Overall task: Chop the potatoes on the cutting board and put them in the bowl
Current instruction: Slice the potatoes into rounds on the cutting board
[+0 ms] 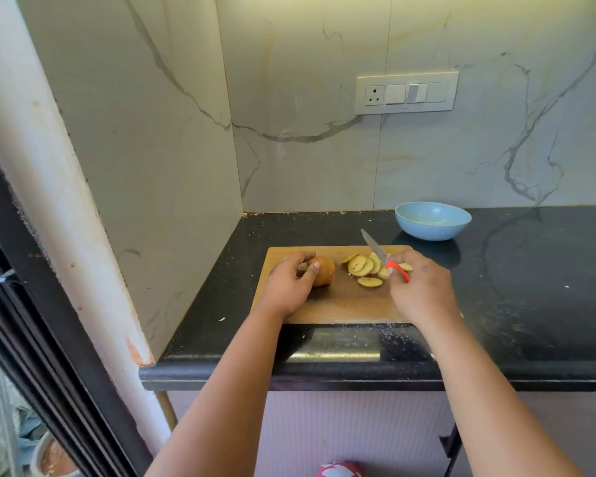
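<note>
Careful: your left hand (287, 284) grips the brown uncut potato (322, 270), fingertips near the cut face. Your right hand (418, 287) clasps the red-handled steel knife (381, 255); a slip could nick them.

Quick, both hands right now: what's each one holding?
Left hand: grips the uncut potato piece.
Right hand: grips the knife by its red handle.

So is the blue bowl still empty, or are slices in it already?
Apparently empty: the blue bowl shows only bare interior, though its near inner wall is hidden. The potato slices all lie on the cutting board.
</note>
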`<state>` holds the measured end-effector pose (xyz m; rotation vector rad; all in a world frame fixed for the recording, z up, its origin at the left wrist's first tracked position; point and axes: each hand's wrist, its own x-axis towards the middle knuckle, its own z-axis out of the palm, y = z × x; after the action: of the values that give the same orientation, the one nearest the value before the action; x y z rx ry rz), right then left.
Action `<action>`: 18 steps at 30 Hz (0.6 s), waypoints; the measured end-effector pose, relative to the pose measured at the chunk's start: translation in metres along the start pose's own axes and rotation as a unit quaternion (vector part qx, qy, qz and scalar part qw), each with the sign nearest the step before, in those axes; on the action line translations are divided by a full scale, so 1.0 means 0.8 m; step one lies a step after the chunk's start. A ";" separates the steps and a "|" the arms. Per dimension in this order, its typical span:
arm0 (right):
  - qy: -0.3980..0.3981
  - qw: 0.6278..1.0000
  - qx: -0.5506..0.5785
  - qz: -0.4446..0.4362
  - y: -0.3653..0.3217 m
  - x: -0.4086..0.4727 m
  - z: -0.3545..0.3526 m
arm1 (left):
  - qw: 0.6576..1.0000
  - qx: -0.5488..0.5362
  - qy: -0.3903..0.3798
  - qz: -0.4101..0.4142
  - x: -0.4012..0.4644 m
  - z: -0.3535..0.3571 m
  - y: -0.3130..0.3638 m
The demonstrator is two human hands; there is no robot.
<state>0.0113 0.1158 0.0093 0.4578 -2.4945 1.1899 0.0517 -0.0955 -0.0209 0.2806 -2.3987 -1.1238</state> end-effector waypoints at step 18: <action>-0.048 0.997 0.020 -0.059 -0.027 -0.039 0.052 | 0.999 -0.029 0.021 -0.006 0.009 0.004 -0.005</action>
<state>0.0419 0.0746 -0.0140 0.6782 -2.4873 1.2010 0.0443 -0.0988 -0.0234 0.2967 -2.3267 -1.1792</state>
